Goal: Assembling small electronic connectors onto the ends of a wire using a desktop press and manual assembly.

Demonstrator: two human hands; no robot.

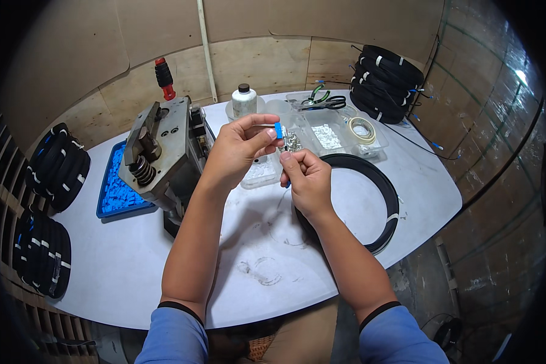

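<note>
Above the middle of the table, my left hand (pixel 242 145) pinches a small blue plastic connector housing (pixel 279 130) between thumb and fingers. Just right of it and slightly lower, my right hand (pixel 308 181) is closed in a pinch on what looks like a thin cable end, mostly hidden by the fingers; a bit of blue shows beneath them. The two hands are close together but apart. Below and right of my right hand lies a coil of black cable (pixel 389 203), tied with a white band. Clear plastic boxes (pixel 262 182) stand behind the hands, with small metal parts in one.
A metal press (pixel 170 145) with a red-and-black handle stands left, beside a blue tray (pixel 127 212) of blue housings. Behind are a white bottle (pixel 244 100), scissors (pixel 324 104) and a tape roll (pixel 361 129). Cable coils stack at far right (pixel 385 82) and left (pixel 42 252).
</note>
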